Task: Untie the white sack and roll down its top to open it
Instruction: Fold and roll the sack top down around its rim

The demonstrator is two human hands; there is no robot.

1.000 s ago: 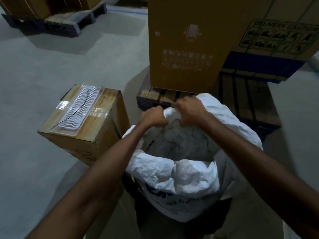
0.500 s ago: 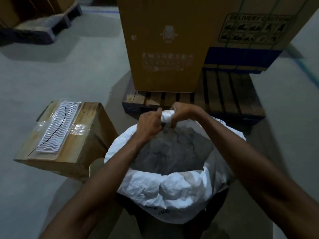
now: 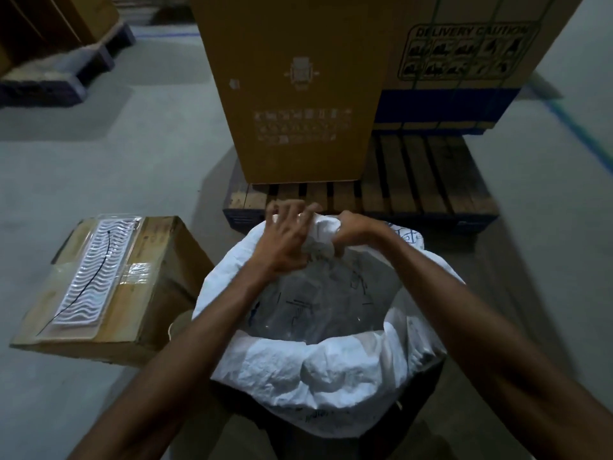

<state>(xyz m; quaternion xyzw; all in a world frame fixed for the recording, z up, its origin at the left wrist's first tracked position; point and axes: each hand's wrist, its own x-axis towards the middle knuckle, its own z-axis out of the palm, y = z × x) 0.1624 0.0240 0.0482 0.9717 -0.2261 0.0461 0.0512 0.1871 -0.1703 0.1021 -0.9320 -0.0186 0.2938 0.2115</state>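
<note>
The white sack (image 3: 331, 370) stands on the floor right below me, its mouth open and its near rim rolled down into a thick fold. Printed marks show on its grey inner wall. My right hand (image 3: 356, 229) is shut on the bunched far edge of the sack. My left hand (image 3: 285, 240) is at the same far edge just to the left, blurred, with its fingers spread apart over the fabric and not clearly gripping it. Both forearms reach across the sack's mouth.
A cardboard box (image 3: 109, 287) with a clear plastic tray taped on top lies left of the sack. Behind the sack a wooden pallet (image 3: 414, 180) carries tall brown cartons (image 3: 298, 88). Another pallet (image 3: 59, 71) stands far left. Grey concrete floor lies around.
My left hand has let its fingers spread from a closed grip on the sack's far edge. The right hand still holds the bunched edge. The view has tilted and shifted slightly.
</note>
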